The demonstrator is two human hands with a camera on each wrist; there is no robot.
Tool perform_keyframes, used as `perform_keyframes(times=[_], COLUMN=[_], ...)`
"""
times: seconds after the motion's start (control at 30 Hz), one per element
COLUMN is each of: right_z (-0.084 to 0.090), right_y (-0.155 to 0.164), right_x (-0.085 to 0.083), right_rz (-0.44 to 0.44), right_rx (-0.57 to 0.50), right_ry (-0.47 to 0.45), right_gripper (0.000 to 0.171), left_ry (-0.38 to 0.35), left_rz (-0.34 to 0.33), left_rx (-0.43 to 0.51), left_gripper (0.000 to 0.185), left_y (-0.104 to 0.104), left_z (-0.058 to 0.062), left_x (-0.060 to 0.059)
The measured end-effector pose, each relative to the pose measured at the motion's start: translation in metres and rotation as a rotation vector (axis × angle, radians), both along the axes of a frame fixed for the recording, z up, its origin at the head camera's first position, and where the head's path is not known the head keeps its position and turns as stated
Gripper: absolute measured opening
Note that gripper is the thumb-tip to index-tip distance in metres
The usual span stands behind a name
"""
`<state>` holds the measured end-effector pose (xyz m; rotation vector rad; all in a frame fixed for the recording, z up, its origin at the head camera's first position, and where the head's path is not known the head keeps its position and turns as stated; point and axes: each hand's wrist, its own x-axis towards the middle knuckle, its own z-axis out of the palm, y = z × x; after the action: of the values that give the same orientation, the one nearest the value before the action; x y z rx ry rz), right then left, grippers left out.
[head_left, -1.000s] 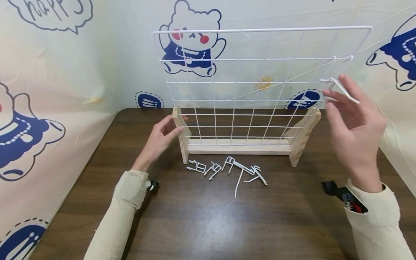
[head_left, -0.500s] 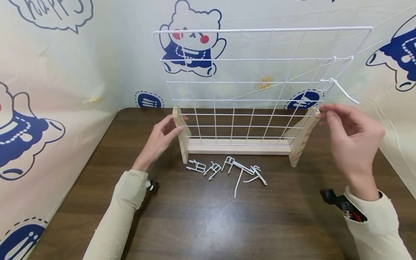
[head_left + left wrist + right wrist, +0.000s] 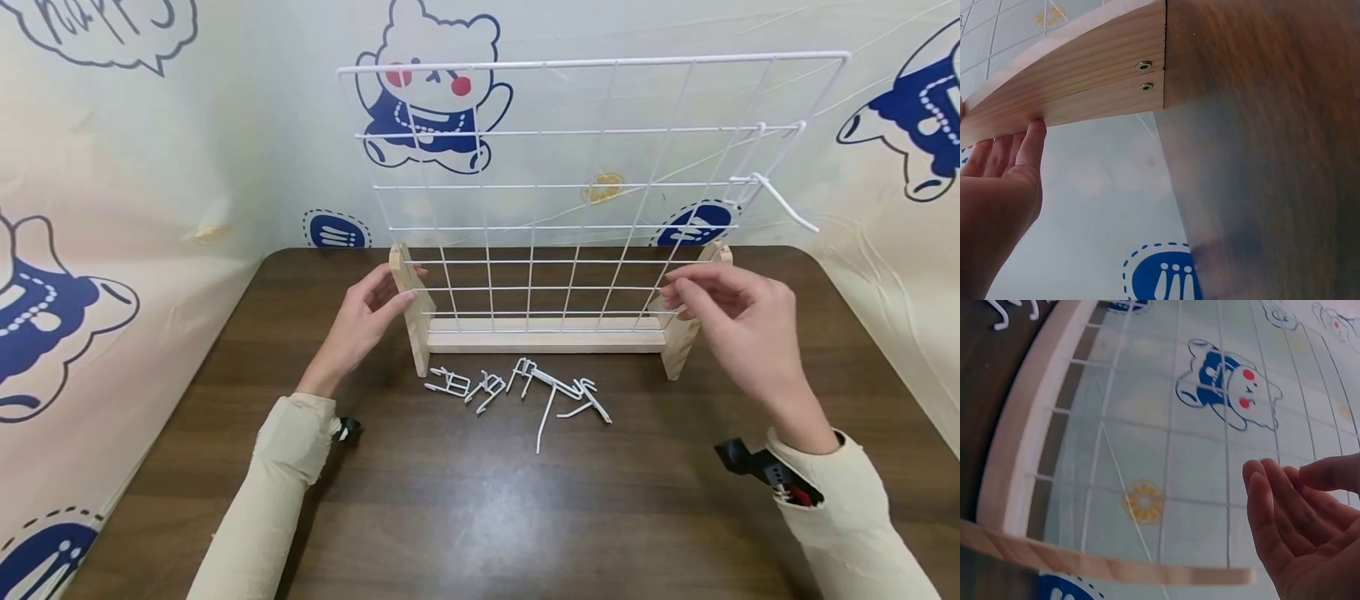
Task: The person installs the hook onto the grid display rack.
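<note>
A white wire grid [image 3: 531, 262] stands in a wooden stand [image 3: 547, 342] on the table. My left hand [image 3: 356, 329] holds the stand's left side panel [image 3: 415, 321], thumb in front and fingers behind; in the left wrist view the fingers lie along the panel's edge [image 3: 1085, 84]. My right hand [image 3: 753, 329] hovers in front of the stand's right side panel [image 3: 681, 346], fingers loosely bent and holding nothing, as the right wrist view also shows. One white hook [image 3: 786, 205] hangs at the grid's right edge, its prong pointing forward.
In front of the stand lie several loose white hooks [image 3: 487, 390], some overlapping. The brown wooden table [image 3: 450, 508] extends towards me. A patterned cloth backdrop [image 3: 247, 142] rises behind it and at the left.
My right hand has left the mounted hook, moving down and to the left in front of the right panel. The hook stays on the grid. My left hand keeps its hold; the view shifts slightly.
</note>
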<state>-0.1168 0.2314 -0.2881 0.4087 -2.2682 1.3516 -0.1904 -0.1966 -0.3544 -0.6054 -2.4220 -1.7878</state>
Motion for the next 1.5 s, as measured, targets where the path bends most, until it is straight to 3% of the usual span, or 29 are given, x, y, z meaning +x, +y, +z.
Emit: perform_keyframes(times=[0.17,0.37,0.6,0.7,0.93,1.5], right_z=[-0.01,-0.019,-0.027,-0.03,-0.045,-0.068], right_y=[-0.013,-0.025,-0.032,-0.034,-0.044,-0.061], right_x=[0.0,0.0,-0.001,-0.002,-0.003,0.0], right_rz=[0.036,0.07,0.124,0.139,0.234,0.375], right_rx=[0.081,0.18,0.244,0.26,0.327,0.437], right_ry=[-0.066,-0.104,-0.093,-0.094,-0.132,-0.177], right_gripper=[0.012,0.012,0.011,0.011,0.01,0.01], left_ry=[-0.013,0.003,0.016,0.009,-0.005,-0.013], left_rz=[-0.011,-0.017,-0.025,-0.029,-0.032,-0.027], left_rx=[0.006,0.007,0.014,0.017,0.002,0.007], left_gripper=[0.041,0.041,0.041,0.041,0.04,0.04], left_y=[0.004,-0.003,-0.006,-0.005,0.002,0.003], left_z=[0.012,-0.005,-0.009,-0.006,0.014,0.017], left_x=[0.008,-0.004,-0.008,-0.007,0.006,0.008])
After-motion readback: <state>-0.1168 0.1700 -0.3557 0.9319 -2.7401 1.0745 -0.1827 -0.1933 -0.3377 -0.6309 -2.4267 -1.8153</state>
